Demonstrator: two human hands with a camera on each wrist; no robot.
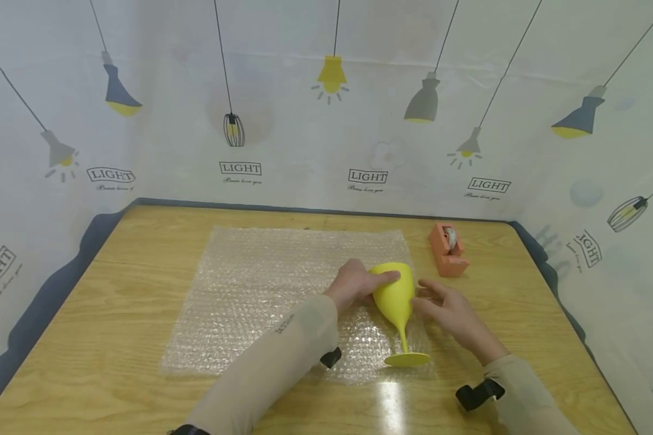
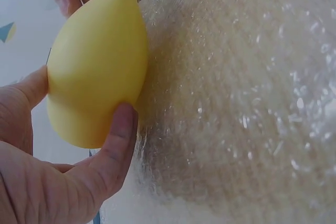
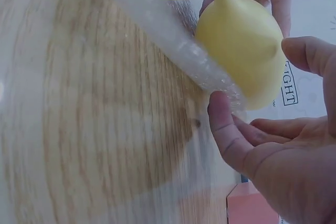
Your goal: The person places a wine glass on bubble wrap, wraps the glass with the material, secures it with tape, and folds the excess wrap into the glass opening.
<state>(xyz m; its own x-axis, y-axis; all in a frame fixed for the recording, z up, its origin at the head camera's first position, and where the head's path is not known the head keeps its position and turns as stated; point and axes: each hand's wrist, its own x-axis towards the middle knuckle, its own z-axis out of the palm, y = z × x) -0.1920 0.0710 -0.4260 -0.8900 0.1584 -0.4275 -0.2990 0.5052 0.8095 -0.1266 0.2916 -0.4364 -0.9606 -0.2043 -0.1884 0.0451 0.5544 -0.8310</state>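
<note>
A yellow wine glass (image 1: 396, 298) is held tilted at the right part of a sheet of bubble wrap (image 1: 261, 290), its round foot toward the person. My left hand (image 1: 356, 283) grips the bowl near the rim, the thumb on one side and fingers on the other, as the left wrist view also shows (image 2: 68, 182). On the other side of the bowl is my right hand (image 1: 450, 314), its fingers extended. In the right wrist view the right thumb (image 3: 307, 53) is at the bowl, and a fingertip lies by the wrap's edge; whether either touches is unclear.
An orange tape dispenser (image 1: 447, 251) with a roll of tape stands behind my right hand, right of the wrap. The wooden table (image 1: 103, 314) extends around the sheet. A pale cloth with printed lamps (image 1: 294, 133) hangs behind and at both sides.
</note>
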